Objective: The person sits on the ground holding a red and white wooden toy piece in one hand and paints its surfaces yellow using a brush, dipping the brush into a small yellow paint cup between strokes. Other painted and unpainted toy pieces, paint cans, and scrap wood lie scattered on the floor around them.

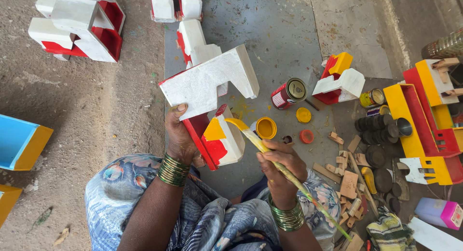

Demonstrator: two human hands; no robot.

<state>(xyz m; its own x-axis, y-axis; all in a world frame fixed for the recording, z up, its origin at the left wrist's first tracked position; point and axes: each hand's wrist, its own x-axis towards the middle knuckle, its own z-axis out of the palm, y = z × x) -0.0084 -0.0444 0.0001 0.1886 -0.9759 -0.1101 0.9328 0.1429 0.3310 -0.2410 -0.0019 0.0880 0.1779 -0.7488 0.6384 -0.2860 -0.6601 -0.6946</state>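
My left hand [179,135] grips a wooden toy piece [207,87], white on its upper face with red and yellow paint on the lower part, held up over my lap. My right hand [279,171] holds a long paintbrush [289,176] whose yellow-loaded tip touches the piece's yellow patch [215,130]. Just beyond the brush tip sits an open tin of yellow paint [265,128] on the floor. Green bangles ring both wrists.
A red paint tin [288,93], yellow and red lids [303,115], more painted toy parts [337,79] and red-yellow toy bodies [427,120] lie right. White-red pieces [79,24] stand far left. Wood scraps [348,183], dark wheels [378,130], a blue-yellow box [19,142].
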